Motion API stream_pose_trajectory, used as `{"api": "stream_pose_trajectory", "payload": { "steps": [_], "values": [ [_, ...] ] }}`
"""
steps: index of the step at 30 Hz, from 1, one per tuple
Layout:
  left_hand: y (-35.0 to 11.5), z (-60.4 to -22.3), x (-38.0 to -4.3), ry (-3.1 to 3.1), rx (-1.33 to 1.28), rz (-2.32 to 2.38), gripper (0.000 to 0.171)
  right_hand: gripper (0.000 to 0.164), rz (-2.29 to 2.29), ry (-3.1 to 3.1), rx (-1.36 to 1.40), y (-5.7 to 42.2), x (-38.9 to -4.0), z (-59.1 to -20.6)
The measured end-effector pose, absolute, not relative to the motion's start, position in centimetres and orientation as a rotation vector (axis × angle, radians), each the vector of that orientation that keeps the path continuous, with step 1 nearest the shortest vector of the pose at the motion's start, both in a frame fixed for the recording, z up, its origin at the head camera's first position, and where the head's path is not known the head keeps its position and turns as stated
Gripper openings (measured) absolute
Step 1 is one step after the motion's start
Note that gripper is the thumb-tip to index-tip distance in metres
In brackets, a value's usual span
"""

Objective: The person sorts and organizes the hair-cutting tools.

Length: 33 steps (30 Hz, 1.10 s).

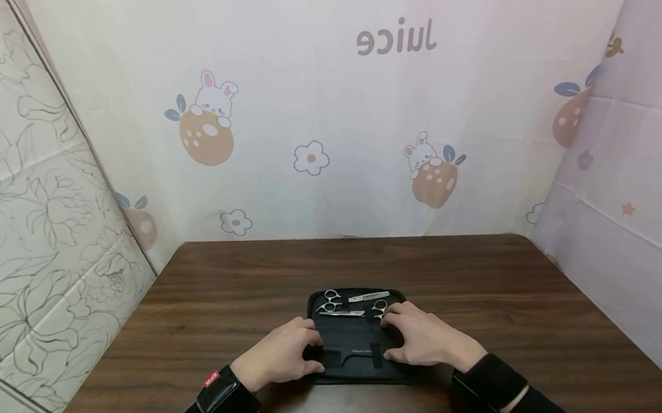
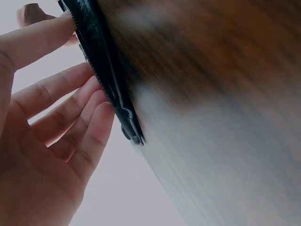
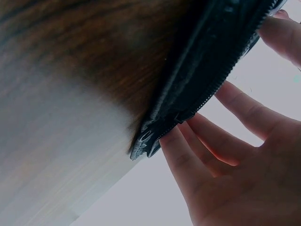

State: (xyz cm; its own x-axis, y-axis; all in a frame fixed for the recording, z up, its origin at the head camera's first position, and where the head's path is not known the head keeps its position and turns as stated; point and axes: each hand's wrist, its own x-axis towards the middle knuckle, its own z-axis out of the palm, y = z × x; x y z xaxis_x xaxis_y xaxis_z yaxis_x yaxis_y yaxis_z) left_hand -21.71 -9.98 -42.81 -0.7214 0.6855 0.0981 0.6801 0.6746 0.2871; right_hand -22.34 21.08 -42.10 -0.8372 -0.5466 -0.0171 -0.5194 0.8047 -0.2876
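Note:
A black zippered case (image 1: pixel 343 334) lies unfolded on the wooden table. Near its far edge are two pairs of silver scissors: thinning scissors (image 1: pixel 369 297) with the toothed blade toward the right, and scissors (image 1: pixel 342 314) with the blade toward the left. A black comb (image 1: pixel 361 353) lies under straps in the near half. My left hand (image 1: pixel 285 352) touches the case's left edge, thumb and fingertips along the zipper (image 2: pixel 91 61). At the opposite edge, my right hand (image 1: pixel 424 336) rests its fingertips on the zipper side and partly covers the scissors' handles.
The dark wooden table (image 1: pixel 245 279) reaches back to a printed curtain (image 1: pixel 309 120). More patterned cloth hangs at the left (image 1: pixel 45 215) and right (image 1: pixel 616 185). Both wrists wear black bands (image 1: pixel 227 399).

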Motion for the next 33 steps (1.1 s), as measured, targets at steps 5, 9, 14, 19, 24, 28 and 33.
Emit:
{"api": "stream_pose_trajectory", "payload": {
  "steps": [5, 9, 14, 19, 24, 28, 33],
  "values": [
    [-10.1, -42.9, -21.6, 2.864, 1.177, 0.492, 0.026, 0.045, -0.423, 2.885, -0.849, 21.0, -22.3, -42.1],
    [-10.0, -43.0, -21.8, 2.870, 1.167, 0.496, 0.025, 0.045, -0.424, 2.885, -0.841, 21.0, -22.3, -42.1],
    [-9.7, -43.0, -21.8, 2.868, 1.159, 0.496, 0.024, 0.045, -0.414, 2.888, -0.840, 21.0, -22.3, -42.2],
    [-9.4, -42.9, -21.8, 2.858, 1.157, 0.487, 0.025, 0.045, -0.399, 2.891, -0.847, 21.1, -22.4, -42.2],
    [-9.2, -42.6, -21.8, 2.863, 1.154, 0.459, 0.022, 0.045, -0.384, 2.901, -0.865, 21.1, -22.5, -42.0],
    [-9.1, -42.4, -21.7, 2.866, 1.159, 0.431, 0.021, 0.045, -0.382, 2.904, -0.873, 21.1, -22.4, -42.0],
    [-8.8, -42.4, -21.7, 2.872, 1.169, 0.381, 0.021, 0.045, -0.384, 2.892, -0.864, 21.0, -22.3, -42.1]
  ]
}}
